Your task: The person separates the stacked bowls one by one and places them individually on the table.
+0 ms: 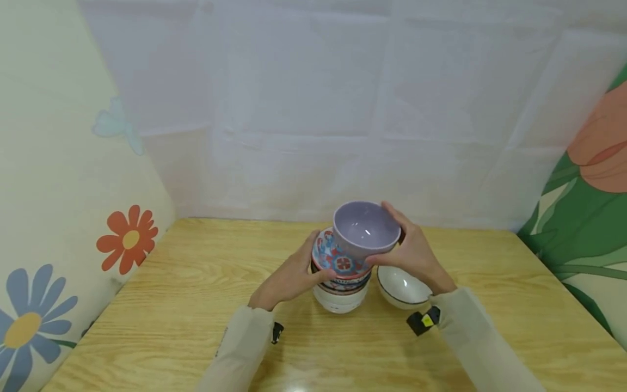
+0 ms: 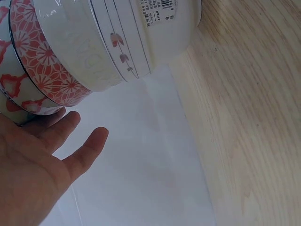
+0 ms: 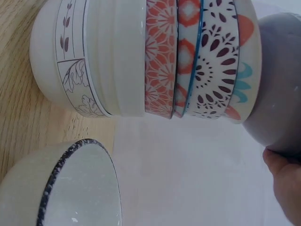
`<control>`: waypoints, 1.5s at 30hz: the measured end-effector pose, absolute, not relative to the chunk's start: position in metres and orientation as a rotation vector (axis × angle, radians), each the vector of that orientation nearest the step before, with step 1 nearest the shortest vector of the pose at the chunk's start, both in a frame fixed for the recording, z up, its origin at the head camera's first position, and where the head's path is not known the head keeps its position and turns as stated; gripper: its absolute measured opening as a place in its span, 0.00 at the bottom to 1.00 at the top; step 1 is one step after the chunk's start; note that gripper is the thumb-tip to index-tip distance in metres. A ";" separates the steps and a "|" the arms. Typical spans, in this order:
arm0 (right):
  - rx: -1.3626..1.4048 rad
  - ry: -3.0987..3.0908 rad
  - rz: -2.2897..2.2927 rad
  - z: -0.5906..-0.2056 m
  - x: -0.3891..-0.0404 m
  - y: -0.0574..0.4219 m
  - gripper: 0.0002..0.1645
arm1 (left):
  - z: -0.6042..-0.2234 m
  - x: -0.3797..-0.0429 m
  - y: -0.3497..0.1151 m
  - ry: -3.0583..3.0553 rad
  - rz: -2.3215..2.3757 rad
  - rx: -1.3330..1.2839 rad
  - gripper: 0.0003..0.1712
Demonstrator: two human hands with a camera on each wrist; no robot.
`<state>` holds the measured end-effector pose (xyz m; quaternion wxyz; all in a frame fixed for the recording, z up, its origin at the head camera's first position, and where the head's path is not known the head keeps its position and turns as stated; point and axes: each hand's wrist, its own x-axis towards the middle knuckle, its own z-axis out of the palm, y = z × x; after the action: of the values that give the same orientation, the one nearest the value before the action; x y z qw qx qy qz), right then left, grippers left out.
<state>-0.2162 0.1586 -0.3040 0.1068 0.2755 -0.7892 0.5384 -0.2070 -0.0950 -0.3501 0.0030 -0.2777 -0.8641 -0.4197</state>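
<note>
A purple bowl (image 1: 367, 223), tilted to show its glossy inside, is in my right hand (image 1: 413, 253), which grips its right side with the thumb low at the front. Its underside overlaps the top of a tall stack of patterned bowls (image 1: 340, 302). The top one (image 1: 327, 256) has a red and blue flower pattern inside. My left hand (image 1: 294, 275) holds the upper part of the stack from the left, thumb in front. In the left wrist view, some fingers (image 2: 63, 132) lie beside the stack. White bowls form its base, with red-patterned ones (image 3: 160, 61) above.
A white bowl with a dark speckled rim (image 1: 404, 286) stands on the wooden table (image 1: 196, 305), just right of the stack. A white cloth (image 1: 303, 109) hangs behind the table. Flower-printed panels (image 1: 54, 179) flank it on both sides.
</note>
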 end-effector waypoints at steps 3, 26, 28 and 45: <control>0.813 -2.317 1.594 -0.302 -0.216 0.161 0.66 | -0.349 -0.207 -0.096 -2.717 -1.328 -0.869 0.56; 0.681 -2.320 1.542 -0.303 -0.208 0.193 0.63 | -0.350 -0.207 -0.094 -2.744 -1.323 -0.809 0.60; 0.665 -2.320 1.533 -0.304 -0.206 0.196 0.62 | -0.350 -0.206 -0.094 -2.741 -1.324 -0.814 0.59; 0.495 -2.385 1.479 -0.315 -0.197 0.223 0.63 | -0.350 -0.206 -0.094 -2.747 -1.333 -0.814 0.59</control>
<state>-0.1969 0.2234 -0.3150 0.1453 0.1718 -0.8280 0.5136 -0.2059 -0.0937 -0.3502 -0.0090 -0.2578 -0.8692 -0.4218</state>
